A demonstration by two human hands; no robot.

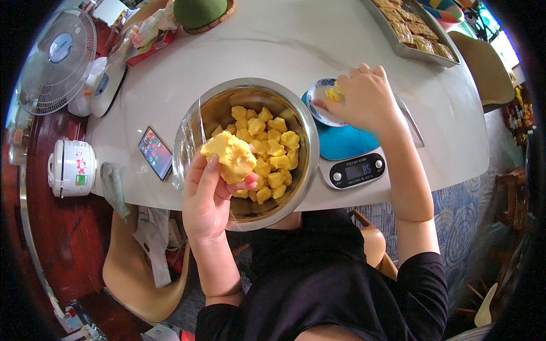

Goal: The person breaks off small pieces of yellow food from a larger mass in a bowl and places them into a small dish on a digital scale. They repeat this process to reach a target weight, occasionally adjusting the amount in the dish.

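My left hand grips a large lump of yellow dough above a wide steel bowl. Inside the bowl lie several small, roughly shaped yellow dough pieces. Clear plastic wrap hangs over the bowl's left rim. To the right, my right hand hovers over a small blue-and-white dish, fingers curled. Bits of yellow dough show at the dish and by the fingers; whether the fingers pinch any is hidden. Beneath the dish is a kitchen scale with a blue top and a lit display.
A metal utensil lies right of the scale. At the far right sits a metal tray of wrapped food pieces. Left of the bowl are a phone, a white rice cooker and a fan. A green dome stands farther back.
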